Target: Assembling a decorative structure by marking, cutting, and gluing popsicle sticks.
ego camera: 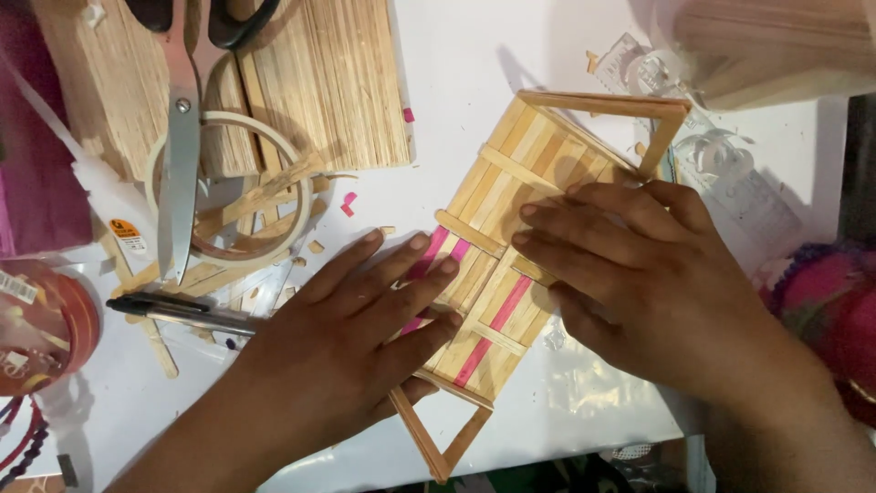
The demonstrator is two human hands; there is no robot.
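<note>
A white table fills the view; on it, slanting from upper right to lower left, lies a panel of craft sticks, mostly bare wood with a few pink ones, with a triangular stick frame at each end; both hands lie flat on it. The right hand comes in from the lower right, palm down, fingers extended and close together, tips pressing on the panel's middle; the left hand reaches in from the lower left, fingers slightly spread, tips resting on the pink sticks at the panel's left edge; neither hand pinches anything. At upper left lie stacks of loose sticks; over them rest grey scissors and a pale tape ring; below these, just beside the left hand, lies a black pen.
</note>
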